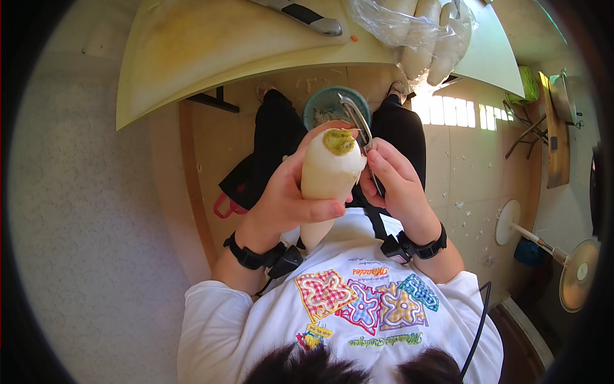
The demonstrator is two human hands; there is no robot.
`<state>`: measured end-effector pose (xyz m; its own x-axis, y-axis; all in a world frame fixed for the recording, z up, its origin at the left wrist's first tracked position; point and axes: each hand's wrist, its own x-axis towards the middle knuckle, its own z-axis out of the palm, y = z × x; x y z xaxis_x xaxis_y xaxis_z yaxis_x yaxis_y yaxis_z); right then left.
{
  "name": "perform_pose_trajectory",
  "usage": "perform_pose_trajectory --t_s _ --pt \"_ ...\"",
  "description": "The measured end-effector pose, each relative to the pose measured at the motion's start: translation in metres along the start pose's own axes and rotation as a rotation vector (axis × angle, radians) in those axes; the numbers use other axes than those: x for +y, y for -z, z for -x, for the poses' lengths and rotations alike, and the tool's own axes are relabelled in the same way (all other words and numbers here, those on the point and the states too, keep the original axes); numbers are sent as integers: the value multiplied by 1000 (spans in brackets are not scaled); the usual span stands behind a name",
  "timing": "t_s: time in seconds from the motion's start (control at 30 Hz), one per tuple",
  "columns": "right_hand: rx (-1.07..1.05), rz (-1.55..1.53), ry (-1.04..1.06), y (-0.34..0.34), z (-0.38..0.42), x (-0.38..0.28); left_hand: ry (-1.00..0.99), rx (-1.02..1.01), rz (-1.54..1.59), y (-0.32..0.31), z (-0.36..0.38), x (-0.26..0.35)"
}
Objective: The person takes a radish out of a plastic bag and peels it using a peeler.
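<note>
My left hand (279, 200) is wrapped round a white radish (324, 174), whose cut greenish top points away from me and whose narrow end points toward my shirt. In my right hand (398, 180) is a metal peeler (357, 114), gripped by its handle, with its head beside the top of the radish. A small flap of peel hangs on the radish's right side, near my right fingers. Below, between my feet on the floor, stands a blue-green basin (318, 101) with pale peelings in it, partly hidden by my hands and the peeler.
On the table (211, 48) ahead lie a knife (311, 19) with a dark handle and several white radishes (420, 54) in a clear plastic bag. Scraps of peel dot the tiled floor (464, 192). A fan (577, 275) stands at the right, and a folding table (555, 131) leans by the wall.
</note>
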<state>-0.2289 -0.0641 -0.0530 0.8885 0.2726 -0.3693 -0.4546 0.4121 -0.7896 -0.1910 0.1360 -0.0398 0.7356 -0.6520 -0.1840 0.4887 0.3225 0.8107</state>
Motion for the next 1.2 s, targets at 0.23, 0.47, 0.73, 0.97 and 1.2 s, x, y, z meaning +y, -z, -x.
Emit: perform_pose_trajectory --t_s 0.23,0.47,0.73,0.97,1.2 --pt "-33 -27 19 4 1 -2 -16 24 44 2 2 2" --pt "-32 -51 -4 4 1 -4 -15 92 34 14 2 0" --pt "-51 -50 -3 5 2 -3 -19 27 99 7 2 3" --pt "-72 5 -7 5 2 2 -4 35 71 -4 -2 8" --pt "-43 43 8 4 1 3 21 4 118 7 1 2"
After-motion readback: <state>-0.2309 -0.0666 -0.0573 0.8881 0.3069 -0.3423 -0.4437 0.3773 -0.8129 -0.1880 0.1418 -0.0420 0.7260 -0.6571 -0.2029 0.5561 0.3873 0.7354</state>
